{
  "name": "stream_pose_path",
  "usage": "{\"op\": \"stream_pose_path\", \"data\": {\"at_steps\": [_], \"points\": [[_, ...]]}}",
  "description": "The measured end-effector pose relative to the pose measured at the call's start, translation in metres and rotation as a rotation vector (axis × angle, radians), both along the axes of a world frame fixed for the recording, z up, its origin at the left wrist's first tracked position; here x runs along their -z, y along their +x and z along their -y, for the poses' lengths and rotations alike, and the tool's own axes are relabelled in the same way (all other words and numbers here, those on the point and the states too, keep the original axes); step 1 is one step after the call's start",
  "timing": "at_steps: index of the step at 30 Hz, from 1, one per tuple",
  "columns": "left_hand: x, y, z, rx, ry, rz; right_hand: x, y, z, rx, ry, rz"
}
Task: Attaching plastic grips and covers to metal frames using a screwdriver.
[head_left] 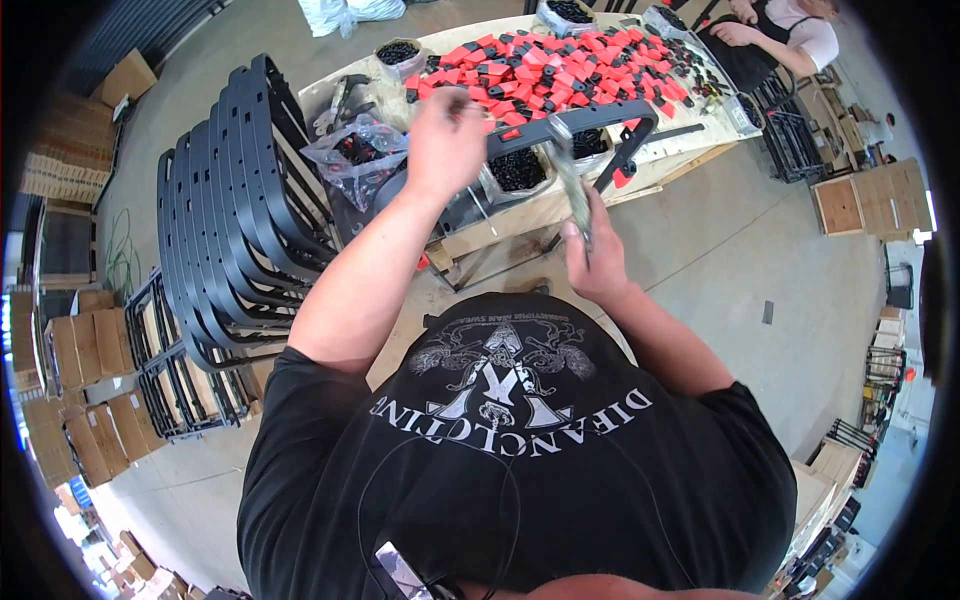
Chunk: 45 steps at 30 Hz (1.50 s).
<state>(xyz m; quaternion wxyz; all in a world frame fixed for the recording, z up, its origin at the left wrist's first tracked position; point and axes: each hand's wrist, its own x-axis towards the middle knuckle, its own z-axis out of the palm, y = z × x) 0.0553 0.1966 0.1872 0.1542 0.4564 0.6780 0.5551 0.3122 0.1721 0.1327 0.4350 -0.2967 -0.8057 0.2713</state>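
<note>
My left hand is raised over the bench, left of a black tubular frame. Its fingers are curled together, and something small and dark between them is too blurred to name. In my right hand is a slim hand tool, smeared by motion, with a pale greenish shaft; its upper end overlaps the frame's rail. A small red piece sits in the rail between my hands. The frame rests along the near side of the bench, its right end bent down toward me.
Red and black plastic parts are heaped on the wooden bench. Tubs of black pieces stand around the heap. A clear bag lies at left, beside stacked black frames. Another person works at far right.
</note>
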Motion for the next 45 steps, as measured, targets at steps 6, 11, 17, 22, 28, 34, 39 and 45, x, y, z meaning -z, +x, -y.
{"op": "stream_pose_path", "data": {"at_steps": [6, 11, 17, 22, 28, 34, 39, 45], "points": [[-0.018, 0.013, -0.025, 0.346, -0.628, -0.451, 0.090, 0.030, 0.006, -0.017, -0.465, 0.221], [-0.010, 0.015, -0.034, 0.322, -0.678, -0.410, 0.150, -0.059, -0.017, -0.020, -0.623, 0.540], [0.000, 0.023, -0.029, 0.258, -0.595, -0.533, 0.179, -0.135, -0.058, -0.041, -0.685, 0.602], [-0.004, 0.029, -0.024, 0.129, -0.576, -0.622, 0.202, -0.085, -0.017, -0.063, -0.627, 0.432], [-0.014, 0.034, -0.009, 0.165, -0.568, -0.593, 0.239, 0.092, 0.025, 0.242, -0.950, 0.431], [-0.019, 0.026, 0.051, 0.222, -0.443, -0.602, 0.115, 0.191, -0.030, 0.677, -0.648, 0.161], [-0.020, 0.033, 0.086, 0.344, -0.381, -0.386, -0.006, 0.154, -0.085, 0.331, 0.069, 0.128], [-0.014, 0.040, 0.111, 0.131, -0.334, -0.329, -0.012, 0.161, -0.127, 0.267, -0.231, 0.134]]}}
